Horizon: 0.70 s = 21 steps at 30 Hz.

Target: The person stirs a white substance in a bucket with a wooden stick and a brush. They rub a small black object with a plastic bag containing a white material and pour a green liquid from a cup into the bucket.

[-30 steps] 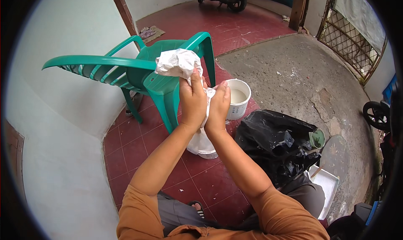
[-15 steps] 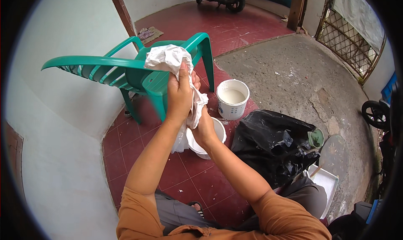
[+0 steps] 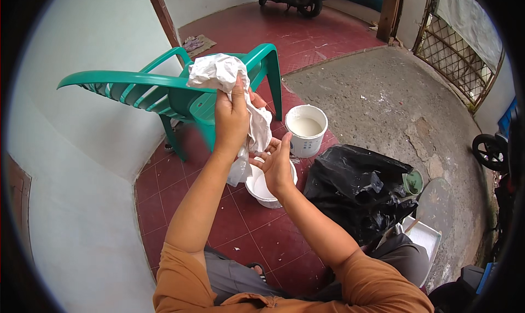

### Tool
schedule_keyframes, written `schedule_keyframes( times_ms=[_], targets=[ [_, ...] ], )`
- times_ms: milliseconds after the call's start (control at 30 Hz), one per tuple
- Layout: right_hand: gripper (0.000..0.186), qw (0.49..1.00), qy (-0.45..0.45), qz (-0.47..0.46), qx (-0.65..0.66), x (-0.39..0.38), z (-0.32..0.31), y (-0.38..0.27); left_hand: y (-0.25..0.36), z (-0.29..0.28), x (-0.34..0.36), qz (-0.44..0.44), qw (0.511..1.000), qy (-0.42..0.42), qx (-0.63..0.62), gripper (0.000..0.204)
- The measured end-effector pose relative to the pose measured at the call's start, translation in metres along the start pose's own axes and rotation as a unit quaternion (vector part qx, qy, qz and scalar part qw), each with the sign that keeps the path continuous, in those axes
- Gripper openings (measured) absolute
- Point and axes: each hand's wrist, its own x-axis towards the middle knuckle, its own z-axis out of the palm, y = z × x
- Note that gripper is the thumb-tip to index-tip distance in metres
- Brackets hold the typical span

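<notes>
My left hand (image 3: 232, 116) is wrapped round a crumpled white cloth (image 3: 219, 71), which bunches up above the thumb and hangs down on the right. Just below that hanging end is my right hand (image 3: 278, 171), its fingers spread and thumb up, gripping nothing; whether its fingertips touch the cloth is hard to tell. A clear plastic piece (image 3: 239, 172) shows under the cloth. Beneath my hands stands a white bucket (image 3: 267, 202), partly hidden by the right hand. Farther back, another white bucket (image 3: 306, 147) holds a whitish liquid.
A green plastic chair (image 3: 123, 79) stands at the left by the white wall (image 3: 93, 132). Black plastic sheeting (image 3: 350, 176) lies at the right, beside a small green container (image 3: 413, 183) and a white tray (image 3: 432, 237). A motorbike (image 3: 306, 1) is parked at the back.
My right hand has let go of the cloth's lower end and opened, its fingers spreading just below it. The left hand keeps its hold in nearly the same place.
</notes>
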Motion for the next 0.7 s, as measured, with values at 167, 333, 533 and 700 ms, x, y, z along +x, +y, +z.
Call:
schedule_keyframes(
  times_ms=[167, 333, 533, 700],
  targets=[
    [0.066, 0.989, -0.093, -0.058, -0.095, -0.016, 0.003, 0.012, 0.009, -0.008, 0.012, -0.015, 0.998, 0.053, -0.035, 0.039],
    [0.045, 0.981, -0.065, -0.051, -0.175, -0.005, 0.010, 0.002, 0.005, 0.001, 0.007, -0.022, 0.994, 0.040, -0.094, 0.039],
    [0.020, 0.980, -0.021, -0.127, -0.153, -0.015, 0.006, -0.009, 0.008, 0.012, 0.002, -0.076, 0.995, 0.026, -0.053, 0.041],
    [0.043, 0.982, -0.100, -0.123, -0.100, -0.009, -0.015, -0.015, 0.017, 0.019, 0.004, -0.061, 0.996, 0.002, -0.065, 0.044]
  ],
)
